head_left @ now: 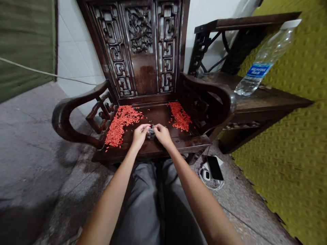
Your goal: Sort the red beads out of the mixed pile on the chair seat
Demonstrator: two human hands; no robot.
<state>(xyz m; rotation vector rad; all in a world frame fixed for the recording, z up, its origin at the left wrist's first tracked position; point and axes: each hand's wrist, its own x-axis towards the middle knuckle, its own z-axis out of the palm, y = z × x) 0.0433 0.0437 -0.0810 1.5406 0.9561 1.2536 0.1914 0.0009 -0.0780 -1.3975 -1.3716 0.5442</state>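
Note:
My left hand (140, 134) and my right hand (162, 134) come together over the front middle of a dark carved wooden chair's seat (153, 114). Fingers and thumbs on both sides are drawn into a pinch, nearly meeting at the tips. Whatever lies between them is too small to make out. Just below and between the hands is a little heap of small grey pieces (150, 133). Small red pieces cover the seat on both sides: a larger spread (119, 124) by the left armrest, and a smaller pile (180, 116) toward the right armrest.
The chair's left armrest (67, 117) and right armrest (227, 90) flank the seat. A clear water bottle (265, 61) stands on a dark side table (278, 98) at the right. On the floor lie a black phone (215, 167) and a white coiled cable (217, 186).

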